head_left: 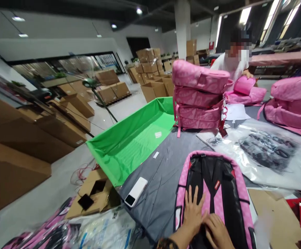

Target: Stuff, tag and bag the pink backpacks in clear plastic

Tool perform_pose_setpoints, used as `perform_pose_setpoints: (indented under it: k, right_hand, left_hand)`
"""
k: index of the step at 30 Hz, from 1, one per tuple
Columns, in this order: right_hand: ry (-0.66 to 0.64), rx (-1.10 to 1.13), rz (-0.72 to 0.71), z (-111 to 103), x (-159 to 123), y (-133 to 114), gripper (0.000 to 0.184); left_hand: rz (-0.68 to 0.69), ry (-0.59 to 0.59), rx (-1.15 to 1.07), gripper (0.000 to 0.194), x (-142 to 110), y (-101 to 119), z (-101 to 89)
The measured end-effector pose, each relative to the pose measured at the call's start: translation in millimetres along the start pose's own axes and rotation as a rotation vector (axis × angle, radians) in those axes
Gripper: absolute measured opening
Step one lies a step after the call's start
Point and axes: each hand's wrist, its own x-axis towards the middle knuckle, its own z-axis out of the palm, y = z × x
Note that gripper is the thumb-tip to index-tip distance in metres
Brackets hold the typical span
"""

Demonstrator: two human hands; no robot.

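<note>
A pink backpack (215, 186) lies back side up on the grey table (160, 180), its black padded panel and straps facing me. My left hand (193, 211) rests flat on its lower left part, fingers stretched out. My right hand (218, 231) lies just beside it on the lower middle of the pack, fingers curled down onto the black padding; I cannot see anything in it.
A stack of pink backpacks (199, 97) stands at the table's far side, with more at the right (293, 103). Clear plastic bags (264, 152) lie to the right. A white phone (136, 192) sits near the table's left edge. A green cloth bin (132, 138) hangs at left. A person works beyond the stack.
</note>
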Motion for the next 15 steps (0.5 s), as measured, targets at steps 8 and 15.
perform_pose_setpoints:
  k: [8, 15]
  right_hand:
    - [0.024, -0.277, 0.488, -31.6, 68.1, 86.6, 0.052]
    - [-0.077, -0.031, 0.594, -83.8, 125.9, 166.6, 0.033]
  left_hand:
    - [-0.077, 0.014, -0.100, 0.072, 4.8, -8.9, 13.8]
    - [0.092, 0.248, 0.063, 0.090, 61.4, 13.8, 17.3]
